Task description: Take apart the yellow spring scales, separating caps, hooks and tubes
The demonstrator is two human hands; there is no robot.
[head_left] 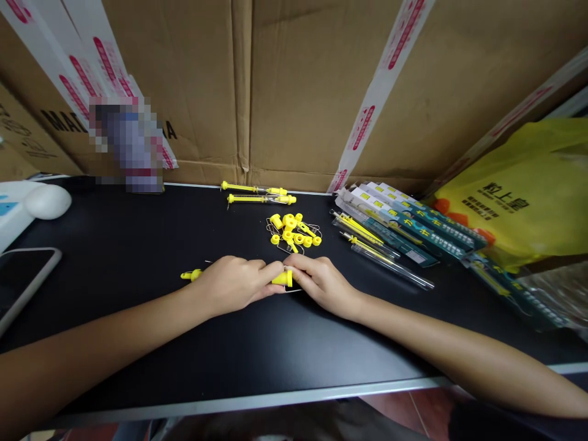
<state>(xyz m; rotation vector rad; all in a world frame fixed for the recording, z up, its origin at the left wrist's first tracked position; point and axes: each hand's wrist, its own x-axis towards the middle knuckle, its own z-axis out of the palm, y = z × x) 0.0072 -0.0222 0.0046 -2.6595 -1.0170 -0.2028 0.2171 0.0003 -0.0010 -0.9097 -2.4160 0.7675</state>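
My left hand (pixel 236 283) is wrapped around a yellow spring scale (pixel 282 279), whose capped end sticks out past the thumb. Its other yellow end shows left of the hand; the tube between is hidden in the palm. Closed in a pinch at the capped end, my right hand (pixel 324 283) has a thin wire hook (pixel 294 290) at its fingertips, mostly covered. Just beyond the hands lies a pile of yellow caps (pixel 289 222) mixed with wire hooks. Two spring scales (pixel 261 199) with clear tubes lie side by side farther back.
Right of the pile are clear tubes with yellow inserts (pixel 386 257) and stacked printed boxes (pixel 413 220). A yellow plastic bag (pixel 528 190) stands at far right. A phone (pixel 27 285) and a white device (pixel 18 205) sit at left. Large cardboard (pixel 294 92) walls the back.
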